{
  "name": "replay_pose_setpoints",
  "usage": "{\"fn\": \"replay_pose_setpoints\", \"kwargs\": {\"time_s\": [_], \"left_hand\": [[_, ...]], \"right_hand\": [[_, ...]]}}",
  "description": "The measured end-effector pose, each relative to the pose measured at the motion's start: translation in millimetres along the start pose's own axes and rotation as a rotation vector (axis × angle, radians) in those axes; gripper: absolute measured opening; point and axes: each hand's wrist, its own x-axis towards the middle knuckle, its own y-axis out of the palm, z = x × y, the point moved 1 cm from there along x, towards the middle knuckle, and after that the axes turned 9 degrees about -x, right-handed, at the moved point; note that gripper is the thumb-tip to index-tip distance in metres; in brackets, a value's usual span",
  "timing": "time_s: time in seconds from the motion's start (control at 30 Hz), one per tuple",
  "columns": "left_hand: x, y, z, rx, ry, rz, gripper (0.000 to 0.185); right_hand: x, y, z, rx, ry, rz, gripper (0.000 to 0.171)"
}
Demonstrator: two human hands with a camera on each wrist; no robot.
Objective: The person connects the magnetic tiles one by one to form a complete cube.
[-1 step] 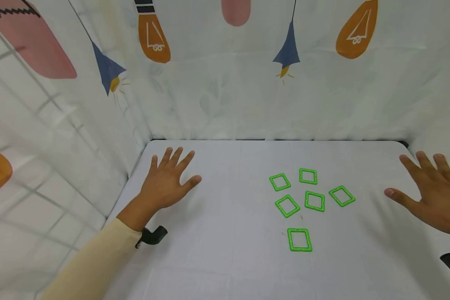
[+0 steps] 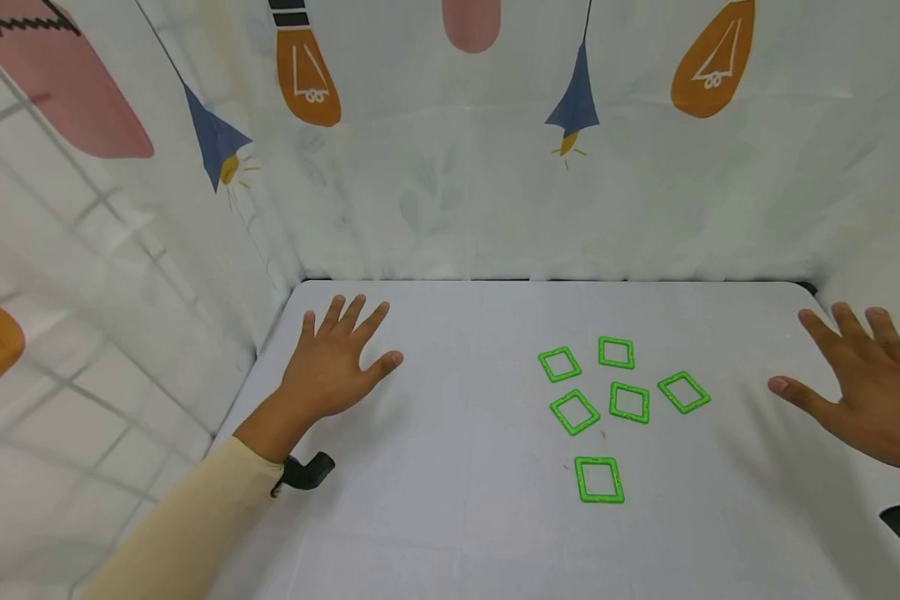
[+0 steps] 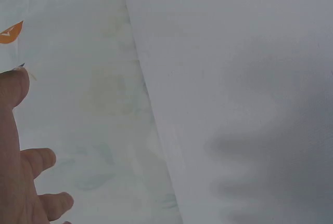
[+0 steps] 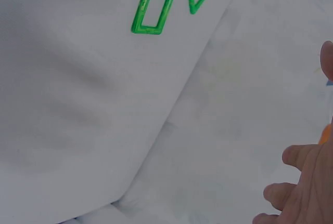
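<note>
Your left hand [image 2: 328,367] and right hand [image 2: 873,387] are both released, fingers spread, raised above the flat white tabletop [image 2: 450,500]. Six bright green, hollow, plastic-looking four-sided frames [image 2: 630,387] lie flat between your hands, well to the right of your left hand and nearer your right hand, on its left, each apart from the others.

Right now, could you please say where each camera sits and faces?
On the head: faces forward and down at white table, green square frames; left hand, right hand, beige sleeve show.
On the left wrist: faces table and white printed backdrop; left hand partly shows.
On the right wrist: likewise; right hand partly shows.
Both wrist views share table, backdrop and frames.
</note>
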Motion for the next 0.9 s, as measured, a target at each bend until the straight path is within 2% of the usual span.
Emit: {"fn": "replay_pose_setpoints", "kwargs": {"time_s": [0.4,0.9], "left_hand": [[-4.2,13.8,-10.3,-0.028,0.026,-0.005,0.084],[-6.9,37.3,-41.2,-0.125,0.106,-0.001,0.075]], "right_hand": [[-1,3,2,0.021,-0.101,0.018,0.102],[-4,16,13,0.122,-0.184,-0.051,0.096]]}}
